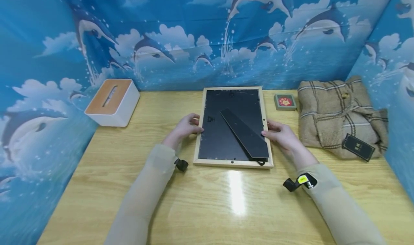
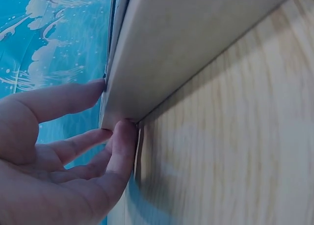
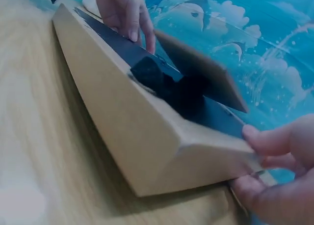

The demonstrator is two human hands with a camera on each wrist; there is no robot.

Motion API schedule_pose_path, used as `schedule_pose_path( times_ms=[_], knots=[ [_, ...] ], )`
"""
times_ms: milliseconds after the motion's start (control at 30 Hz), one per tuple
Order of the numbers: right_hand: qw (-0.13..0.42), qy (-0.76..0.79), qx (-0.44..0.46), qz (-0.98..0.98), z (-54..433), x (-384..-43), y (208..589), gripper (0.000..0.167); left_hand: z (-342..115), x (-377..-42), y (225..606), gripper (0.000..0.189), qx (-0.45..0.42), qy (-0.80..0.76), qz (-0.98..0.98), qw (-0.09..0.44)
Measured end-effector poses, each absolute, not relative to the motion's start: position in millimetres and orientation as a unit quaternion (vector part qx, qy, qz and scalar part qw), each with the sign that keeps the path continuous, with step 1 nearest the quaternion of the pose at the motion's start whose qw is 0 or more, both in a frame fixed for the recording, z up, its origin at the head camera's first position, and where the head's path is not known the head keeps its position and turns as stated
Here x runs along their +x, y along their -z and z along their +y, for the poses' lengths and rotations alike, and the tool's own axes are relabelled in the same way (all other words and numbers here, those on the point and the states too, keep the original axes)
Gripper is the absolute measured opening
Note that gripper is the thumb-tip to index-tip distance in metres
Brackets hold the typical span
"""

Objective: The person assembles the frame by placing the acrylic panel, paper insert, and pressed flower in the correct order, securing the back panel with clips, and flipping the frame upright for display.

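A picture frame (image 1: 215,141) with a light wood border lies back side up on the table, its black backing showing. Its black stand (image 1: 245,133) slants across the backing and, in the right wrist view, tilts up from it. My left hand (image 1: 185,128) grips the left edge; in the left wrist view the thumb touches the top rim and fingertips reach the lower edge of the frame's side (image 2: 191,43). On the opposite edge, my right hand (image 1: 283,135) pinches the border, thumb on top and fingers (image 3: 248,188) at its underside.
A white tissue box (image 1: 121,110) with a wooden lid stands at the left. Right of the frame sits a small green box (image 1: 285,102) with a red picture. Further right lies folded brown plaid cloth (image 1: 326,126) with a black tag (image 1: 358,147). Dolphin-printed curtains (image 1: 181,40) surround the wooden table (image 1: 194,209).
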State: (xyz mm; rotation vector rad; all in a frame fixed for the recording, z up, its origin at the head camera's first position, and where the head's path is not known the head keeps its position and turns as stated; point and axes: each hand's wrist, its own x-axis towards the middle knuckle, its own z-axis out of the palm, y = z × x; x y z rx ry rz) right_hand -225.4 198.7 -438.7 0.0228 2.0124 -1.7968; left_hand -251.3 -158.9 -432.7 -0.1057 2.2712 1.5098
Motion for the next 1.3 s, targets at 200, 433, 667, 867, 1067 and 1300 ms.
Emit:
schedule_pose_path(
  times_ms=[200, 433, 667, 867, 1067, 1300],
  knots=[
    [0.224, 0.713, 0.029, 0.664, 198.5, -223.4, 440.0, 0.078, -161.1, -249.3, 434.3, 0.064, -0.041, -0.546, 0.814, 0.192],
    [0.195, 0.747, 0.017, 0.635, 197.4, -223.6, 440.6, 0.078, -161.7, -246.1, 432.7, 0.065, -0.043, -0.61, 0.772, 0.175],
    [0.164, 0.777, 0.007, 0.608, 198.1, -219.6, 432.1, 0.079, -157.9, -242.9, 426.0, 0.063, -0.028, -0.646, 0.748, 0.15],
    [0.143, 0.761, 0.009, 0.632, 195.7, -216.1, 417.0, 0.077, -157.5, -241.2, 423.5, 0.064, -0.018, -0.666, 0.735, 0.131],
    [0.131, 0.779, 0.01, 0.613, 189.7, -214.2, 406.8, 0.08, -157.7, -240.1, 418.8, 0.063, 0.003, -0.679, 0.727, 0.103],
    [0.075, 0.822, -0.042, 0.563, 186.2, -213.2, 402.5, 0.072, -158.9, -238.6, 410.5, 0.059, 0.033, -0.685, 0.724, 0.074]
  ],
)
